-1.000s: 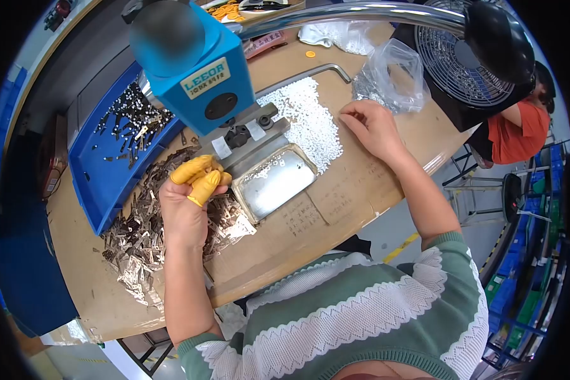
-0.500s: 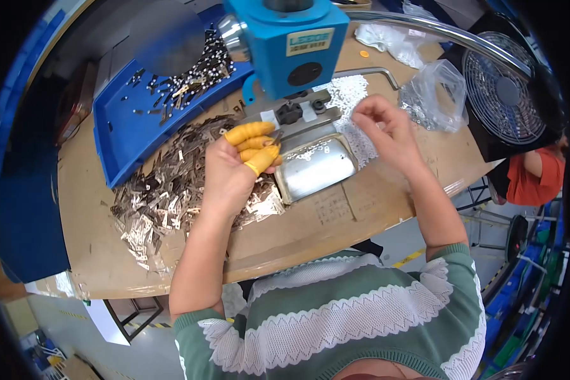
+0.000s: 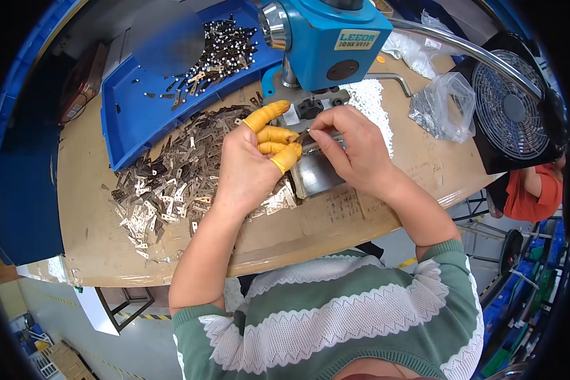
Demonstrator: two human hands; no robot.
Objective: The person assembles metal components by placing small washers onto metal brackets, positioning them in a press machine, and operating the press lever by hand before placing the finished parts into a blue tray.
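Observation:
My left hand [image 3: 250,164], with yellow finger cots on its fingers, is closed on a small flat metal strip [image 3: 303,135]. My right hand [image 3: 361,152] meets it there, thumb and forefinger pinched at the strip's end on something tiny and pale that I cannot make out. Both hands are just in front of the blue bench press [image 3: 339,47] and its metal fixture [image 3: 310,107]. Below the right hand lies a shallow metal tray [image 3: 316,174], partly covered by it. A heap of similar flat metal strips [image 3: 183,158] spreads beside the left hand.
A blue tray [image 3: 123,142] at the back left holds dark strips with white tips. Small white parts [image 3: 370,101] are heaped right of the press. Farther right are a clear plastic bag [image 3: 453,104], a black fan [image 3: 510,104] and a person in orange [image 3: 538,193].
My right hand has moved left from above the white parts to the strip in my left hand. My left hand has shifted slightly right in view, and the camera view has shifted too.

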